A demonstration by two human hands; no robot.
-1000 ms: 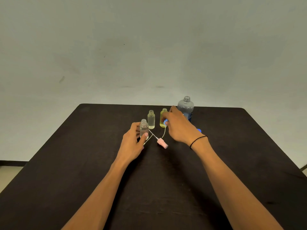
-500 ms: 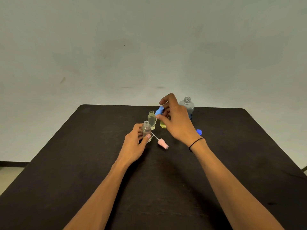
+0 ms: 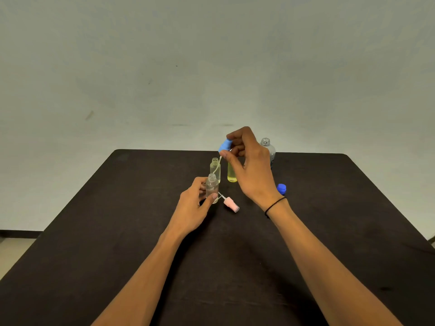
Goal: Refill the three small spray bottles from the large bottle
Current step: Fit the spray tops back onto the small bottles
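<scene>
Item: blue spray cap [image 3: 224, 145], light, whippy dip tube; my right hand [image 3: 249, 165] pinches its head. My left hand [image 3: 195, 203] grips the slick clear bottle [image 3: 211, 188] mid-body.

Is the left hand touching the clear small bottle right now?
Touching. The head view shows the left hand wrapped around the clear small bottle, thumb pressed on its front and fingers behind, as it stands on the table.

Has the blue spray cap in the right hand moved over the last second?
Yes. The blue spray cap has risen from beside the yellow bottle to above its neck, lifted by the right hand.
</scene>
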